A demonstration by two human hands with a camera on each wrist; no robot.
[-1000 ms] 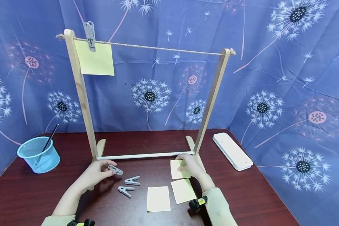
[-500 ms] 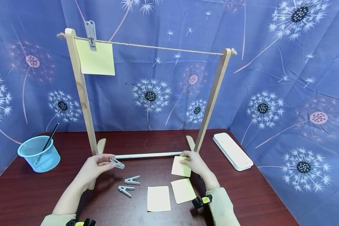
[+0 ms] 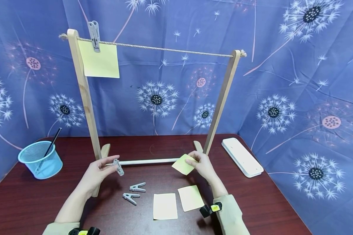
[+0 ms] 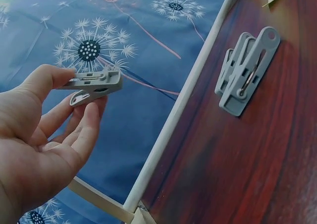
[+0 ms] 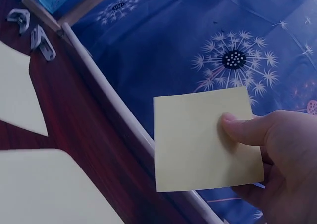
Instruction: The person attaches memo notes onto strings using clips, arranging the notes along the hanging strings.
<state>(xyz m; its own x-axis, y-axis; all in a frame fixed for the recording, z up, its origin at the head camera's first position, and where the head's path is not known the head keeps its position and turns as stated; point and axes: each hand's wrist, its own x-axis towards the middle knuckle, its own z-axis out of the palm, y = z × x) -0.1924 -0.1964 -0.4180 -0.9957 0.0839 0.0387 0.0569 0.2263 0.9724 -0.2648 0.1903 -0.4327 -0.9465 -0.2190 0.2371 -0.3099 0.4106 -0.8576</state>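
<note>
My left hand [image 3: 98, 173] pinches a grey clothespin [image 4: 96, 83] by its handle end, thumb on one side and fingers on the other. A yellow sticky note [image 5: 198, 144] is gripped between the thumb and fingers of my right hand [image 3: 204, 166], raised off the table near the right post. Two more clothespins [image 3: 137, 187] lie on the table between the hands. Nearer the front are two more notes, a left one [image 3: 165, 207] and a right one [image 3: 191, 198]. Another note [image 3: 101, 63] hangs from the rope [image 3: 164, 50] under an upright clothespin [image 3: 94, 36].
A wooden frame with a left post [image 3: 86, 98], a right post [image 3: 222, 101] and a white lower bar [image 3: 150, 161] stands mid-table. A blue mesh cup [image 3: 41, 160] with a black pen is at the left. A white case [image 3: 242, 157] lies at the right.
My right hand has lifted the note off the table and turned it leftward. My left hand has raised its clothespin, which now points more downward.
</note>
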